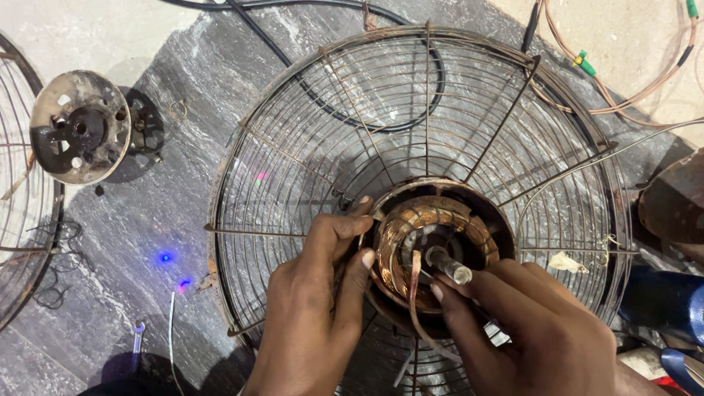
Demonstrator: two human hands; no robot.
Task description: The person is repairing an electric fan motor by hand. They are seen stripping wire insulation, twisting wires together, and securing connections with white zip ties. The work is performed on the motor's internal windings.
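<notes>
Left hand (315, 293) grip clasps motor housing (440, 249) holding copper winding (411, 235); right hand (535, 330) grip pinches shaft (449, 265)

Both hands (315, 308) low, fingers (364, 258) curled (apparently gripping).

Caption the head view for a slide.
Both hands, left hand and right hand, grip the copper-wound motor in a rusty round wire fan guard.

left hand (319, 293) grips the motor (436, 246) rim inside a rusty fan guard (293, 147); right hand (543, 330) pinches its shaft (449, 265). a round end cap (77, 125) lies well apart.
</notes>
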